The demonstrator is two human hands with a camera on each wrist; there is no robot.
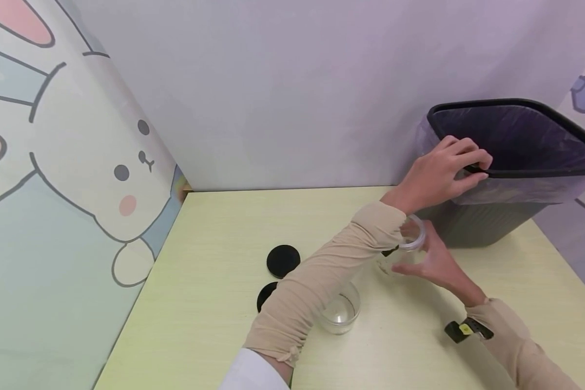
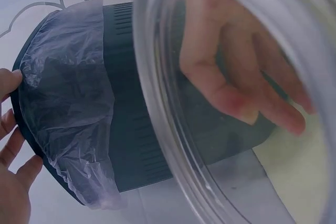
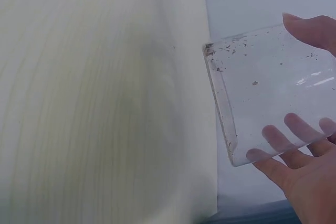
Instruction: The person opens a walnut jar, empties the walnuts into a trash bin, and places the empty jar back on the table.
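Note:
My left hand (image 1: 443,170) grips the near rim of a dark trash bin (image 1: 478,227), its fingertips along the black edge in the left wrist view. Below the left forearm, my right hand (image 1: 434,257) holds a clear plastic jar (image 3: 273,93) round its side. That jar has no lid on, and the left sleeve hides part of it in the head view. Small dark specks cling inside it, mostly towards the bottom corner. Through the jar in the left wrist view, fingers of the right hand (image 2: 226,61) show.
A second clear jar (image 1: 340,313) stands open on the pale wooden table (image 1: 214,314), partly behind the left sleeve. Two black round lids (image 1: 283,260) lie to its left, one partly covered. The bin has a translucent liner (image 2: 73,98) folded over its rim.

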